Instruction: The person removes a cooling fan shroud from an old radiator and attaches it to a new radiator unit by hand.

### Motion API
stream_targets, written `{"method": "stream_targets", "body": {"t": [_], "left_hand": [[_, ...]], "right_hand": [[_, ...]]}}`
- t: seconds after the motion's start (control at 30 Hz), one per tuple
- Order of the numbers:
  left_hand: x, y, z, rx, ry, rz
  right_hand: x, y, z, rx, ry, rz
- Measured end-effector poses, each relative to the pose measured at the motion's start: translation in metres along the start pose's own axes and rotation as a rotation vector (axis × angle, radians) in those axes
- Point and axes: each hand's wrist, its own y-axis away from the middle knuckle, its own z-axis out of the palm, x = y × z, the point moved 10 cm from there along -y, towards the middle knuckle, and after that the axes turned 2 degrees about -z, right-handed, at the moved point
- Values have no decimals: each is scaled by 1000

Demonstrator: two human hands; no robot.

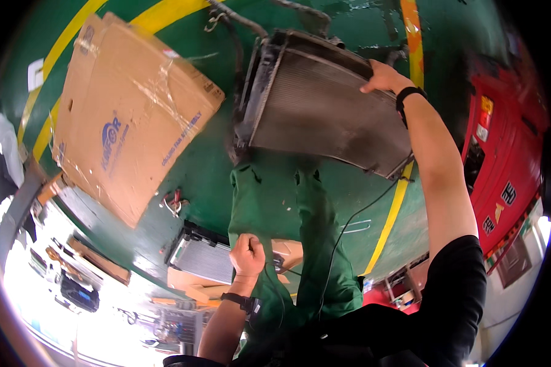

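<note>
A dusty car radiator [324, 107] with a dark frame and finned core lies tilted in front of my feet. My right hand [384, 79] reaches forward and grips its upper right edge, thumb on the core side and the other fingers partly hidden behind the rim. Over my left thigh, my left hand [248, 254] is closed in a fist, apart from the radiator, and nothing shows in it. A thin black cable [340, 238] runs down along my green trousers.
To the left lies a large taped cardboard box [134, 110]. Red-handled pliers [176, 202] sit on the green floor near it. Another radiator [205, 257] is behind my legs beside cardboard. A red vehicle [508, 165] stands at the right, past a yellow floor line [389, 226].
</note>
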Motion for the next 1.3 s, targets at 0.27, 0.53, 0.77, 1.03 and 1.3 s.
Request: {"method": "stream_targets", "body": {"t": [0.27,0.53,0.77,1.03,1.3], "left_hand": [[-14,50,33,172,180,-135],[-21,106,78,138,273,-308],[-51,138,96,173,227,-245],[-95,170,95,130,207,-196],[-109,194,97,203,255,-213]], "right_hand": [[-19,22,-7,114,-24,-142],[-55,117,-6,293,75,-141],[-73,183,30,375,211,-95],[-88,214,49,422,253,-82],[-139,238,123,374,293,-137]]}}
